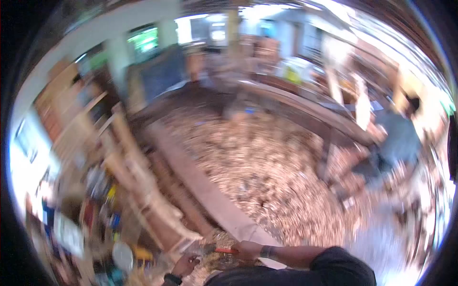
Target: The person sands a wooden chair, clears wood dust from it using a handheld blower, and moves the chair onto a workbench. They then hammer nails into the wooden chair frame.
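- One wide spread of wood shavings (267, 167) covers the floor.
- One long wooden beam (202, 188) runs beside the shavings, down toward the hands.
- One other person (398, 136), far right, blurred.
- One pale length of wood (153, 200), left of the beam.
- Left hand (185, 265): fingers curled; cannot tell whether anything is held.
- Right hand (249, 250): clamped on an orange-red tool (226, 250).
- Orange-red tool: between both hands; far end unclear.

We are viewing a long brown bench (200, 188), slanting from ten o'clock to six. Toward four and five o'clock beyond it, loose wood shavings (286, 190) are blanketing the floor (379, 233).
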Demonstrator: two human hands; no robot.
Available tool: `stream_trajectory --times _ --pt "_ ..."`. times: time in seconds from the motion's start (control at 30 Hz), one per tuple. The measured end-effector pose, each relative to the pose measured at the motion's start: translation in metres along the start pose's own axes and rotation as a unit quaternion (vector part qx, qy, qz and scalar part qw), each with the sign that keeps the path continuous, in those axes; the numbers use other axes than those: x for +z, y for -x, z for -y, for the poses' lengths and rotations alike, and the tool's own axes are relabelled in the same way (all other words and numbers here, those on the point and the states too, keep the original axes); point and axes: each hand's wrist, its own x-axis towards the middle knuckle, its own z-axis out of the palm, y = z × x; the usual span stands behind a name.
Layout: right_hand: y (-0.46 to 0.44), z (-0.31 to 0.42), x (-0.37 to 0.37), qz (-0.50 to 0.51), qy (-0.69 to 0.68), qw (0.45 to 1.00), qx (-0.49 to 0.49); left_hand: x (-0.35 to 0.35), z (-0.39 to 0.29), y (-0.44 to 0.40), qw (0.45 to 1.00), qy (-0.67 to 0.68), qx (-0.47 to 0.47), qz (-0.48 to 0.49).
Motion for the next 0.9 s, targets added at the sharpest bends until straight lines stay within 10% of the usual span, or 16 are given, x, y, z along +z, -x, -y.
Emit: stream_trajectory --times 0.1,0.27,0.37,0.43,0.5,0.53,0.9 --pt "0.042 -0.056 0.043 -0.061 -0.038 0.996 0.058 -0.022 0.062 -0.071 0.926 0.322 0.002 0.198" --pt "0.098 -0.091 0.108 -0.245 -0.242 0.903 0.257 0.006 -0.071 -0.110 0.960 -0.089 0.089 0.249" --pt "0.126 -0.065 0.110 -0.321 -0.323 0.817 0.354 0.030 -0.146 -0.114 0.950 -0.018 0.034 0.309" --pt "0.128 -0.060 0.132 -0.412 -0.344 0.756 0.373 0.039 -0.129 -0.149 0.890 -0.148 0.283 0.325" --pt "0.137 -0.038 0.139 -0.463 -0.384 0.691 0.401 0.055 -0.165 -0.141 0.917 -0.118 0.154 0.348" --pt "0.136 -0.036 0.154 -0.484 -0.378 0.674 0.409 0.060 -0.166 -0.151 0.872 -0.174 0.266 0.373" --pt "0.179 0.064 0.243 -0.579 -0.438 0.474 0.499 0.133 -0.205 -0.180 0.797 -0.231 0.287 0.478"
